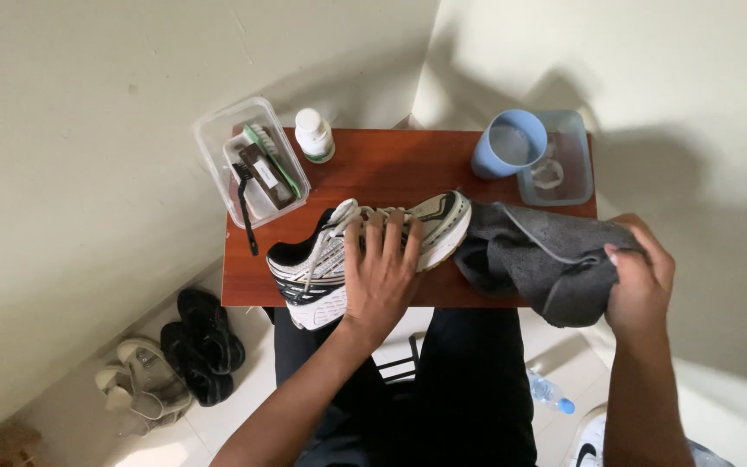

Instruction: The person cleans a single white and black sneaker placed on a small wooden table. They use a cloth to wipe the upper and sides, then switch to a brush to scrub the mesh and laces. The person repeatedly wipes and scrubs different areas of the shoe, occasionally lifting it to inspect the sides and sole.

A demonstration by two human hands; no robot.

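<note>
A white and black sneaker [443, 220] lies on its side on a small reddish wooden table [373, 169], toe pointing right. My left hand [380, 275] rests flat on the shoe's middle, fingers spread over the laces, pressing it down. My right hand [641, 281] grips the right edge of a dark grey cloth [533, 255], which drapes over the table's front right corner and touches the shoe's toe.
At the table's back left stands a clear plastic box [218, 143] with brushes; a black brush [245, 207] leans out of it. Nearby are a white bottle [314, 134], a blue cup [507, 145] and a clear tray [572, 160]. Sandals [209, 342] and a water bottle [551, 393] lie on the floor.
</note>
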